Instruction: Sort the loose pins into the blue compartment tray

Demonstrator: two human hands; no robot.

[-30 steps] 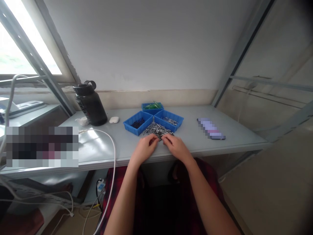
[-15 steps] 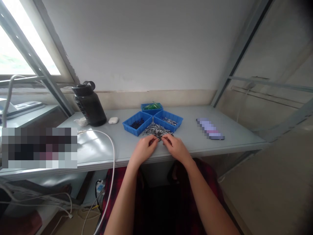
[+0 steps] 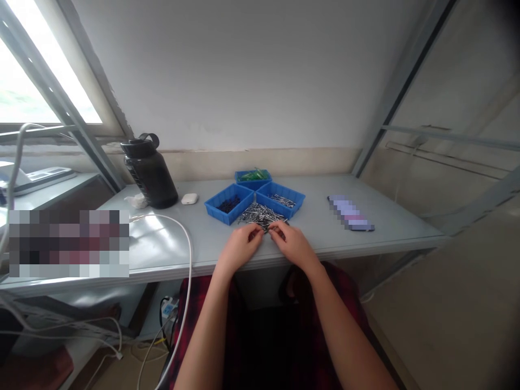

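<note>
A loose pile of thin metal pins (image 3: 260, 213) lies on the grey table in front of three blue trays. My left hand (image 3: 244, 241) and my right hand (image 3: 289, 240) meet at the pile's near edge, fingertips pinched and a small gap between them. What each pinch holds is too small to make out. Dark small parts fill part of the left tray (image 3: 219, 215). The right tray (image 3: 298, 203) contains more metal pins. Green pieces (image 3: 255, 175) lie in the back tray (image 3: 254, 184).
A dark bottle (image 3: 152, 176) and a white case (image 3: 189, 199) stand left of the trays. A phone (image 3: 351, 213) lies at the right. A white cable (image 3: 189, 260) crosses the table's front edge (image 3: 325, 253) at the left.
Both hands stay at the pile in nearly the same pinched pose. The camera view has shifted very slightly.
</note>
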